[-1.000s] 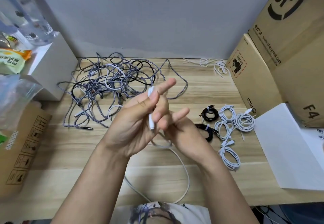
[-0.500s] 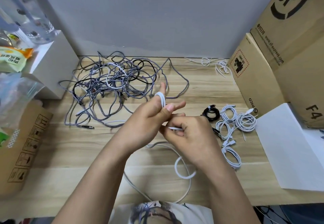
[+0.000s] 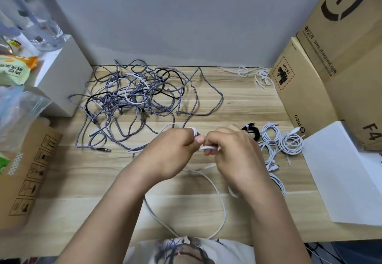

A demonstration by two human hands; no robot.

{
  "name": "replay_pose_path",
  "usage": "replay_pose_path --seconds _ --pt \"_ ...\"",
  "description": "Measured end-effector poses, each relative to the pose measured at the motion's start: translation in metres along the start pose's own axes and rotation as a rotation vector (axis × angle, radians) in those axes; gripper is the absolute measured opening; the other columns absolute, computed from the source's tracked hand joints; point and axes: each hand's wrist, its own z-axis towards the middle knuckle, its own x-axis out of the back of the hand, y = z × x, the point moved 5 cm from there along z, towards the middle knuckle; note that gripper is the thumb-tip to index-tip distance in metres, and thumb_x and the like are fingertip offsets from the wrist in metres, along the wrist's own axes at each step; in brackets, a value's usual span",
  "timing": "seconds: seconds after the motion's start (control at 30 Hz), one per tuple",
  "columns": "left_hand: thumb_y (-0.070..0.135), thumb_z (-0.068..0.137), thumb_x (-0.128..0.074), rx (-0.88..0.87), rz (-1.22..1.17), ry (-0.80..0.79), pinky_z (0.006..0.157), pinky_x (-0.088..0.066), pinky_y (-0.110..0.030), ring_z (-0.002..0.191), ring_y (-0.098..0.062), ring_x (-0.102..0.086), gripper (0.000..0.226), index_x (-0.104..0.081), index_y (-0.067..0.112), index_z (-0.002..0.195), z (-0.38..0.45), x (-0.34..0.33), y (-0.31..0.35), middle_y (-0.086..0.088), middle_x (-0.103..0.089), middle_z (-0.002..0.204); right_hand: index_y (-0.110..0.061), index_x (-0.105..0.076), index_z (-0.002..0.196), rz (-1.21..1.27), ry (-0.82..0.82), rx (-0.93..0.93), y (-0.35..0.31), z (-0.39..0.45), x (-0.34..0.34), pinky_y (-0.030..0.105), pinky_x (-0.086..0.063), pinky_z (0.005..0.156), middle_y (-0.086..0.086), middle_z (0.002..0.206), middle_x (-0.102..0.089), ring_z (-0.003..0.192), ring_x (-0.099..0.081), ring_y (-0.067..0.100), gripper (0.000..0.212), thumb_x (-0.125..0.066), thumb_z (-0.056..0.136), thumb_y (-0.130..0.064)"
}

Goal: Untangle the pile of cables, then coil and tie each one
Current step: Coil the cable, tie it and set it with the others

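A white cable (image 3: 221,201) runs from my two hands in a long loop down to the near table edge. My left hand (image 3: 171,154) has its fingers curled, with turns of the white cable wound round them. Close beside it, my right hand (image 3: 233,156) pinches the same cable between thumb and fingers. A tangled pile of grey braided, black and white cables (image 3: 134,100) lies on the wooden table (image 3: 237,106) behind my hands. To the right lie several coiled white cables (image 3: 289,144) and a coiled black cable (image 3: 253,132).
Loose white ties (image 3: 254,75) lie at the back right by the wall. Cardboard boxes (image 3: 306,90) stand on the right, with a white sheet (image 3: 347,172) in front of them. A white box (image 3: 62,77) and bags (image 3: 14,106) crowd the left side.
Both hands have dropped lower toward the table and come closer together. The left fingers, stretched out a second ago, now curl round the wound cable, and the right hand has taken hold of it.
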Motion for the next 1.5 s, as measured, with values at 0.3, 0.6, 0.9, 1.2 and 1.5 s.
replay_pose_path --seconds 0.3,0.6,0.9,1.2,1.5 --pt "0.036 0.082 -0.069 -0.078 -0.305 -0.34 0.046 -0.038 -0.019 0.045 -0.006 -0.041 0.024 -0.068 0.019 0.066 -0.002 -0.013 -0.008 0.009 -0.045 0.047 -0.035 -0.059 0.075 0.57 0.169 -0.344 0.038 0.004 0.015 0.036 -0.053 0.063 -0.004 0.063 -0.065 0.057 -0.064 0.009 0.035 -0.07 0.078 -0.002" --pt "0.027 0.096 -0.049 -0.481 -1.426 -0.933 0.054 -0.044 -0.016 0.034 -0.008 -0.017 0.028 -0.065 0.013 0.079 -0.023 -0.015 0.019 0.005 -0.023 0.04 -0.024 -0.072 0.077 0.24 0.354 -0.275 0.051 0.005 0.008 0.037 -0.046 0.055 0.002 0.058 -0.064 0.055 -0.055 0.028 0.017 -0.064 0.08 -0.038" --pt "0.013 0.101 -0.036 -0.161 -2.16 -0.105 0.095 -0.049 -0.04 0.054 -0.027 -0.054 0.043 -0.031 -0.01 0.137 0.019 0.018 -0.001 -0.018 -0.056 0.066 -0.034 -0.069 0.093 0.04 -0.397 0.087 -0.002 -0.004 -0.035 0.016 -0.024 0.068 -0.012 0.058 -0.049 0.078 -0.051 0.009 0.014 -0.066 0.082 -0.042" --pt "0.021 0.101 -0.032 -0.26 -1.395 0.408 0.077 -0.055 -0.023 0.075 -0.01 -0.07 0.049 -0.018 0.009 0.146 0.028 0.01 -0.023 -0.003 -0.074 0.084 -0.026 -0.052 0.073 0.39 -0.603 0.015 -0.003 -0.021 -0.034 0.03 -0.046 0.065 -0.01 0.064 -0.057 0.061 -0.051 0.003 0.034 -0.082 0.066 -0.013" --pt "0.03 0.09 -0.042 -0.318 -0.448 0.273 0.06 -0.041 -0.014 0.054 -0.003 -0.049 0.047 -0.034 0.034 0.136 0.018 -0.007 -0.02 0.01 -0.053 0.057 -0.005 -0.058 0.087 1.255 -0.345 -0.333 -0.002 -0.017 -0.021 0.029 -0.057 0.056 0.005 0.077 -0.063 0.035 -0.048 0.008 0.005 -0.056 0.083 -0.001"
